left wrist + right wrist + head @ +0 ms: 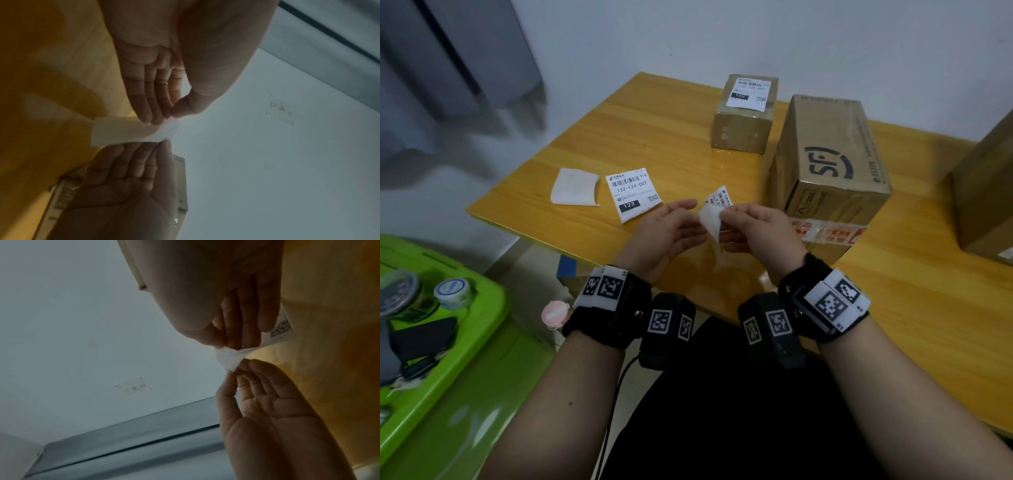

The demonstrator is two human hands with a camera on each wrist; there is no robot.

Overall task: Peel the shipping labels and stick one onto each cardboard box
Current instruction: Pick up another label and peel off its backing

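Above the table's near edge I hold a shipping label (719, 197) between both hands. My right hand (723, 224) pinches the printed label (281, 327). My left hand (699, 219) pinches a corner of its white backing (710, 222), which curls away from the label (133, 129). A big brown SF box (832, 171) with no label showing stands just right of my hands. Behind it, a small box (743, 133) carries a stuck label (750, 94). A third box (986, 198) is cut off at the right edge. One more unpeeled label (633, 193) lies flat on the table.
A used white backing sheet (575, 186) lies left of the spare label on the orange wooden table (654, 137). A green bin lid (458, 342) at lower left holds tape rolls and a dark phone. A white wall runs behind the table.
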